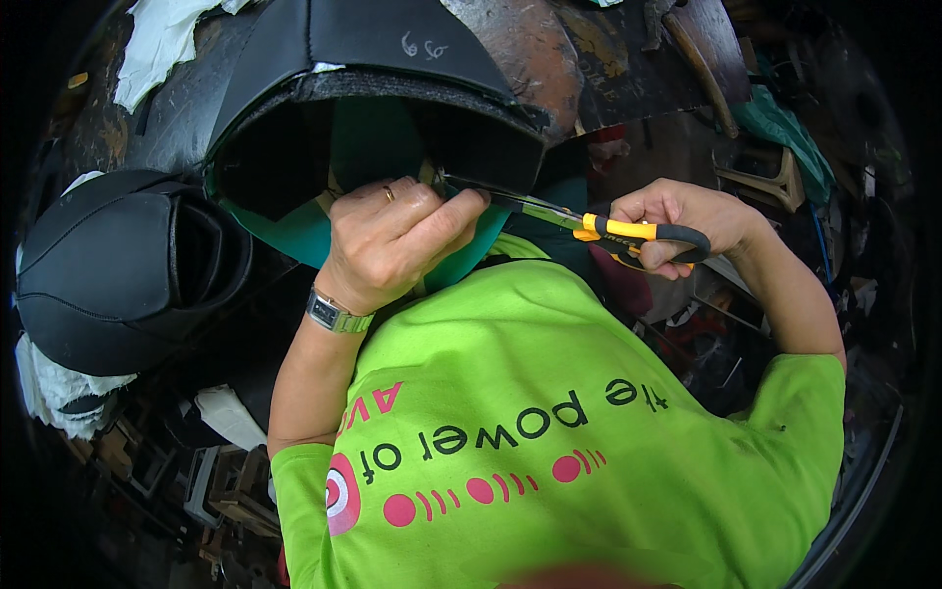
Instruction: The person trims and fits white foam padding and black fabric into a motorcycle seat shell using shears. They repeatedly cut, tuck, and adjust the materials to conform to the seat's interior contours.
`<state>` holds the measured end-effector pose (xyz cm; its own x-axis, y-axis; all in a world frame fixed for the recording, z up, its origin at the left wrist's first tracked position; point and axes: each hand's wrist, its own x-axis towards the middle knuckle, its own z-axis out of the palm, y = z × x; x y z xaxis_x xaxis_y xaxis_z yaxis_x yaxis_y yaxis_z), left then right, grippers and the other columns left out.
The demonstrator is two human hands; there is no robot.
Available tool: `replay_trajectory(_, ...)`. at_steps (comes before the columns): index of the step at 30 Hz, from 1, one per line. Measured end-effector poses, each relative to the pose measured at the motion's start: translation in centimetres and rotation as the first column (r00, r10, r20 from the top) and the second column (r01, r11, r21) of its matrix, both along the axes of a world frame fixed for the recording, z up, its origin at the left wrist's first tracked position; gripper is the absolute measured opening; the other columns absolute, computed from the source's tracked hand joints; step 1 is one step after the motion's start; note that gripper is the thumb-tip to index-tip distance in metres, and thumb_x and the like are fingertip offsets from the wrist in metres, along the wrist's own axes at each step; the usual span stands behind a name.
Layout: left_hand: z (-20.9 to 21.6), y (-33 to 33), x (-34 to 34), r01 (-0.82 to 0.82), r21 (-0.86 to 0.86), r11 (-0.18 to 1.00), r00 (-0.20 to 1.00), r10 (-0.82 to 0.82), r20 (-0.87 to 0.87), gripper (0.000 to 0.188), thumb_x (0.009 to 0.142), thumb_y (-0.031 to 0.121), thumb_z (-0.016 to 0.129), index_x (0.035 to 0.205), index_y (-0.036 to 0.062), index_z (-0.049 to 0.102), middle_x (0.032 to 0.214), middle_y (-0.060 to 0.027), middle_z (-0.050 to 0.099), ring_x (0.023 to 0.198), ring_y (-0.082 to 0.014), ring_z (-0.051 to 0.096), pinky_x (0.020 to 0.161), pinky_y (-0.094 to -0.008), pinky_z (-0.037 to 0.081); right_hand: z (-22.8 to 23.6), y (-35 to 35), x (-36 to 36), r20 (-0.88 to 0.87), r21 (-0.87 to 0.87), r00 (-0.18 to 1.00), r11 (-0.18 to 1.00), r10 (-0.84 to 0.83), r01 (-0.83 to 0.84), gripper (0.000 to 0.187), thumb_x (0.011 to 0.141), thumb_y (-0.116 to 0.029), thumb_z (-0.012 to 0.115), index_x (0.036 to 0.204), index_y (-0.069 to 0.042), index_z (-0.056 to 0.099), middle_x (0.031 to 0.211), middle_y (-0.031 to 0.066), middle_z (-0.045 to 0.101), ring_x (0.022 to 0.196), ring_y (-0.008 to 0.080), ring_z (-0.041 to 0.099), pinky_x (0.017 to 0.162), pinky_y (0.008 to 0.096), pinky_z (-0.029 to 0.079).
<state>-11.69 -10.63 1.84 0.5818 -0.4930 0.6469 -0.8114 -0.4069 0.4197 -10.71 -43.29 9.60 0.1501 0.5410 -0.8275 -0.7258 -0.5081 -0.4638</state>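
A large black padded cover [373, 44], with chalk marks on top, has its hollow end facing me. Green lining [289, 236] hangs out along its lower rim. My left hand [388, 240], wearing a ring and a wristwatch, is closed with its fingers pinching the lining at that rim. My right hand [682, 221] grips a pair of scissors [618, 229] by their yellow-and-black handles. Their blades reach left toward my left fingertips, beside the lining. The blade tips are partly hidden, so I cannot tell whether they touch the material.
Another black padded cover [93, 270] with stitched seams lies at the left. A wood-handled tool [702, 69] rests on the dark worktable [162, 123] at the back right. White cloth [162, 49] lies at the far left. Wooden frames [245, 496] and clutter lie low on the left.
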Motion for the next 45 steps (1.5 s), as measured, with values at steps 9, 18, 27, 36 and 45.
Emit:
replay_trajectory(9,1.4,0.3,0.2,0.024,-0.111,0.994,0.987,-0.041,-0.157,0.02,0.072,0.009,0.086,0.09,0.0112,0.077,0.062,0.0014,0.053,0.051,-0.0128,0.054,0.048,-0.0268,0.043,-0.9,-0.2,-0.6,0.006,0.028,0.996,0.996,-0.09,0.09,0.034,0.085,-0.03,0.085,0.09,-0.006,0.062,0.063,-0.0001,0.063,0.047,0.0039,0.056,0.043,0.0174,0.041)
replay_trajectory(18,8.0,3.6,-2.1,0.387,-0.001,0.922,0.751,-0.316,-0.58,0.014,0.081,0.015,0.081,0.091,0.0091,0.073,0.085,-0.0016,0.066,0.062,-0.0194,0.065,0.053,-0.031,0.051,-0.4,2.2,-0.7,0.501,0.179,0.779,0.926,-0.378,0.334,0.047,0.074,-0.008,0.091,0.108,-0.007,0.059,0.088,0.0011,0.067,0.08,0.006,0.063,0.076,0.0209,0.05)
replay_trajectory(27,12.5,5.2,-1.3,0.292,0.167,0.942,0.848,-0.174,-0.5,0.019,0.079,0.011,0.082,0.095,0.0086,0.072,0.078,-0.0052,0.064,0.065,-0.0234,0.066,0.055,-0.0337,0.053,-6.1,10.7,-4.7,0.754,0.344,0.315,0.756,-0.576,0.556,0.046,0.082,-0.005,0.085,0.116,-0.004,0.055,0.099,0.0073,0.07,0.092,0.0106,0.067,0.087,0.0253,0.054)
replay_trajectory(36,7.3,4.8,1.8,-0.257,0.624,0.738,0.888,0.436,-0.149,0.028,0.079,0.017,0.084,0.1,0.0044,0.072,0.105,-0.0078,0.063,0.094,-0.0288,0.068,0.082,-0.0389,0.055,-5.8,12.2,-4.6,0.713,0.433,0.26,0.701,-0.651,0.567,0.038,0.081,-0.006,0.087,0.105,-0.003,0.057,0.089,0.0002,0.061,0.077,0.004,0.056,0.072,0.0207,0.049)
replay_trajectory(45,8.1,2.5,-1.2,0.358,0.101,0.928,0.656,-0.173,-0.735,0.017,0.08,-0.004,0.073,0.095,0.0024,0.069,0.108,-0.0107,0.068,0.1,-0.0305,0.068,0.088,-0.0381,0.055,-6.0,11.8,-2.6,0.656,0.519,0.226,0.647,-0.721,0.558,0.038,0.08,0.004,0.081,0.108,-0.003,0.056,0.084,-0.0021,0.06,0.076,0.0024,0.055,0.068,0.0203,0.047)
